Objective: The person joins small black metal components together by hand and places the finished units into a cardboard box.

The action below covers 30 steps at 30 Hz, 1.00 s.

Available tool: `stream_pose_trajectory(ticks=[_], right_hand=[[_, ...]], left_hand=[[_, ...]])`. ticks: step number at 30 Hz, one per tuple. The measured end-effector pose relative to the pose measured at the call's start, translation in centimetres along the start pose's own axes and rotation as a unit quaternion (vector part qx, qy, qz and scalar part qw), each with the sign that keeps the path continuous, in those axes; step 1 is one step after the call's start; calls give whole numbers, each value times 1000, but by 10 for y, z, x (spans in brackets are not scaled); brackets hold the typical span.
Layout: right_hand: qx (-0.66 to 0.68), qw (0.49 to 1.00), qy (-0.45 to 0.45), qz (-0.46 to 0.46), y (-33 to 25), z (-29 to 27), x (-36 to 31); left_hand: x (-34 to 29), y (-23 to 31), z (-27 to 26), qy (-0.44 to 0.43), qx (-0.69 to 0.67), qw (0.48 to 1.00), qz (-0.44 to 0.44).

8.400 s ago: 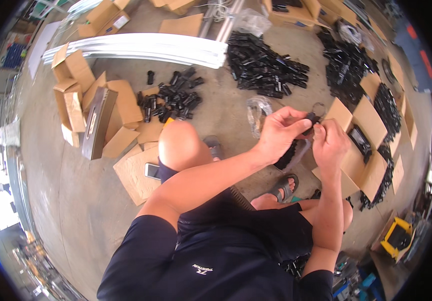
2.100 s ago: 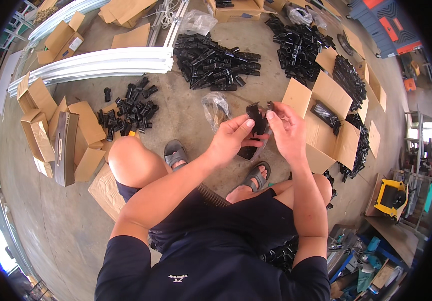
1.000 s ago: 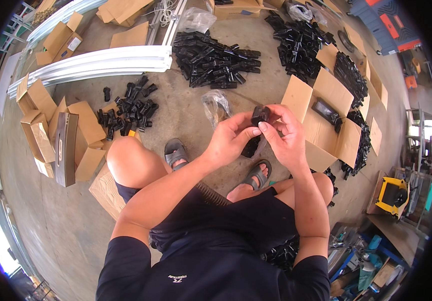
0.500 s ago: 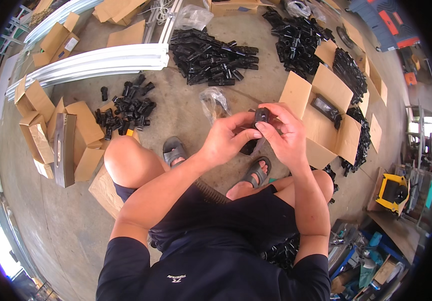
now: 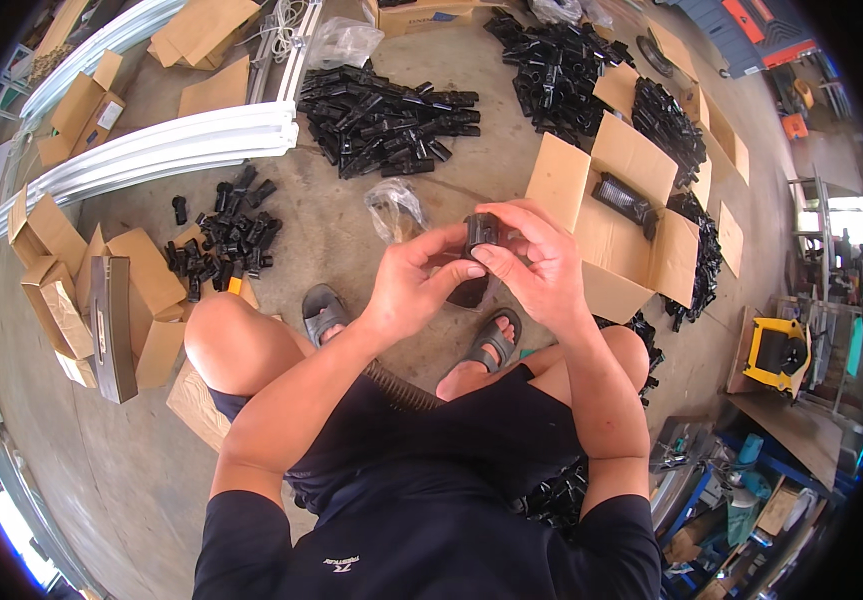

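Observation:
A small black plastic fitting (image 5: 482, 231) is held up in front of me between both hands. My left hand (image 5: 416, 275) is closed, its thumb and fingers against the fitting's left side. My right hand (image 5: 536, 262) pinches the same piece from the right, with the thumb on its near face. Just beneath the hands, another dark object (image 5: 470, 291) shows in part beside some clear plastic; its kind is hidden. A crumpled clear plastic bag (image 5: 396, 208) lies on the floor beyond my left hand.
Black fittings lie in heaps: a small pile (image 5: 226, 240) at left, larger ones (image 5: 381, 120) (image 5: 561, 80) farther off. An open cardboard box (image 5: 616, 240) at right holds a black part (image 5: 623, 200). White metal rails (image 5: 171, 150) and opened cartons (image 5: 141, 260) lie leftward.
The whole view has shifted, so hands and surroundings appear slightly farther left. Both hands still hold the black fitting, which looks turned a little.

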State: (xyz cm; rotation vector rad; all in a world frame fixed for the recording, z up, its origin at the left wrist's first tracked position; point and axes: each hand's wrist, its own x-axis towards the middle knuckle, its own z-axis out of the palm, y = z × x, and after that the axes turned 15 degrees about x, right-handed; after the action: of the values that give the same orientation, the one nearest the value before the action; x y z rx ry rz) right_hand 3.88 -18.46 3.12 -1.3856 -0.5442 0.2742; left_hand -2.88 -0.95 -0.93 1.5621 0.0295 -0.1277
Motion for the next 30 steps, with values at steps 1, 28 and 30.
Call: stream_pose_trajectory(ticks=[1,28,30], right_hand=[[1,1000,-3,3,0,0,0],[-70,967,29,243,21,-40,38],[-252,929,-27,268,55,-65,44]], left_hand=[[-1,1,0,2,-1,1000,0],[15,25,-18,131,-59,989,25],[21,28,-24,145,-40,988,33]])
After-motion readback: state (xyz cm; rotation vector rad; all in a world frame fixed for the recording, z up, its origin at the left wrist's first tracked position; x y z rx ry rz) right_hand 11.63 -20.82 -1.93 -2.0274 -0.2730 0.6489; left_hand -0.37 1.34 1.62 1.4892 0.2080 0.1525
